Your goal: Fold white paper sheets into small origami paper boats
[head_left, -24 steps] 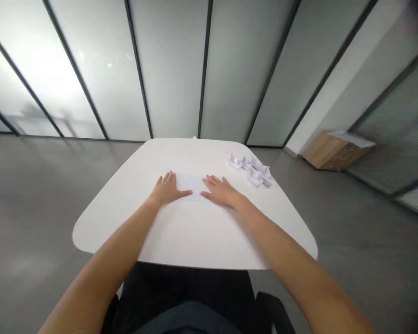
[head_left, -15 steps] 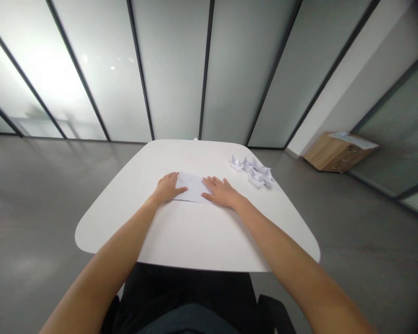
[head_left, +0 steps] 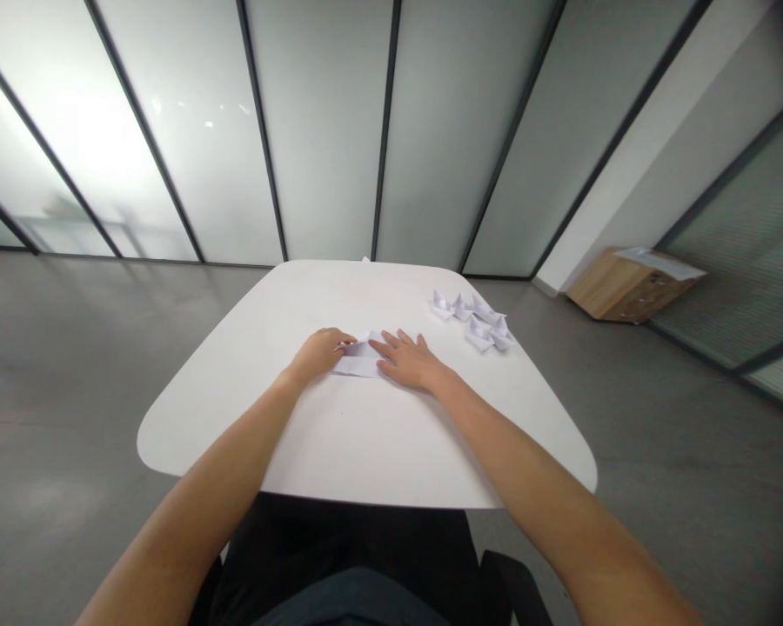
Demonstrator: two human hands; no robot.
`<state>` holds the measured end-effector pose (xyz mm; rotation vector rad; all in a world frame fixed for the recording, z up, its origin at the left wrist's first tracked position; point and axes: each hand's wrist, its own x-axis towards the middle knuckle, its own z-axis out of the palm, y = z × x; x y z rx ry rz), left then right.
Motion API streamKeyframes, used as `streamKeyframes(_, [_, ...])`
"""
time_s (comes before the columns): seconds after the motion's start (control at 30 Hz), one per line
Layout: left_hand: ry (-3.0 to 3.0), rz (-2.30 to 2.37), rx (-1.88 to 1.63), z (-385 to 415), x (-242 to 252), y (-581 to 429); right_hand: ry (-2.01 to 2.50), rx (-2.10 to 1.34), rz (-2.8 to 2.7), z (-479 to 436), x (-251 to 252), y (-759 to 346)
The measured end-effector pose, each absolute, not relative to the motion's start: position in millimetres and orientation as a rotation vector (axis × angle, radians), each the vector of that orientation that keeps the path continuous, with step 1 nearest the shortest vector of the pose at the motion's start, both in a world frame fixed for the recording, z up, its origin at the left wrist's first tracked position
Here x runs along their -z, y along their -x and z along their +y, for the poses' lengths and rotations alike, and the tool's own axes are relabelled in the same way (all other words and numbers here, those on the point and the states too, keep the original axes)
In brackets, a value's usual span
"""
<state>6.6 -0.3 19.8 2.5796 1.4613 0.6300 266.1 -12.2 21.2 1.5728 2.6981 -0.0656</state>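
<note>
- Presently noted just above centre of frame: white paper sheet [head_left: 358, 365], lying on the white worktop [head_left: 365, 435], partly folded, upper flap raised slightly off the surface.
- Left hand [head_left: 319, 352]: at the sheet's left end, fingers curled inward, fingertips [head_left: 345, 344] closed on the raised upper-left flap; heel of the hand resting on the worktop.
- Right hand [head_left: 408, 360]: spread flat, palm down, fingers splayed toward upper left, pressing on the sheet's right end; nothing gripped.
- Both hands touching the sheet, fingertips near each other over its upper edge.
- Right of centre, toward the worktop's far right edge: cluster of small folded paper boats [head_left: 476, 320], white, bunched together, well apart from the right hand and the sheet.
- Exact count of boats not determinable at this size.
- Right side of frame, on the grey floor [head_left: 71, 365]: cardboard box [head_left: 626, 283] against the wall.
- Upper half of frame: frosted glass panels [head_left: 326, 130] in dark frames behind the worktop.
</note>
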Motion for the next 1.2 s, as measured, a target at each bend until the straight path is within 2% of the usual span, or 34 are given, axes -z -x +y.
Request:
streamKeyframes(0.27, [-2.793,1.538,-0.434,-20.9,-33.7,-15.8,-1.568,0.069,2.675,-10.6,-20.4,-265.5])
streamKeyframes(0.53, [-2.792,1.687,-0.471,-31.0,-38.9,-30.3,-1.633,0.134,2.684,-12.0,-24.5,-265.1])
streamKeyframes(0.7, [-2.821,1.728,-0.471,-31.0,-35.9,-37.0,-1.588,-0.069,2.833,-19.6,-28.0,-256.5])
streamKeyframes(0.83, [-2.812,1.676,-0.488,-30.4,-31.9,-37.6,-1.384,-0.06,2.92,-24.5,-29.1,-249.4])
streamKeyframes(1.2, [-2.871,1.449,-0.501,-26.3,-25.5,-35.6,-1.491,0.114,2.82,-21.0,-24.3,-250.7])
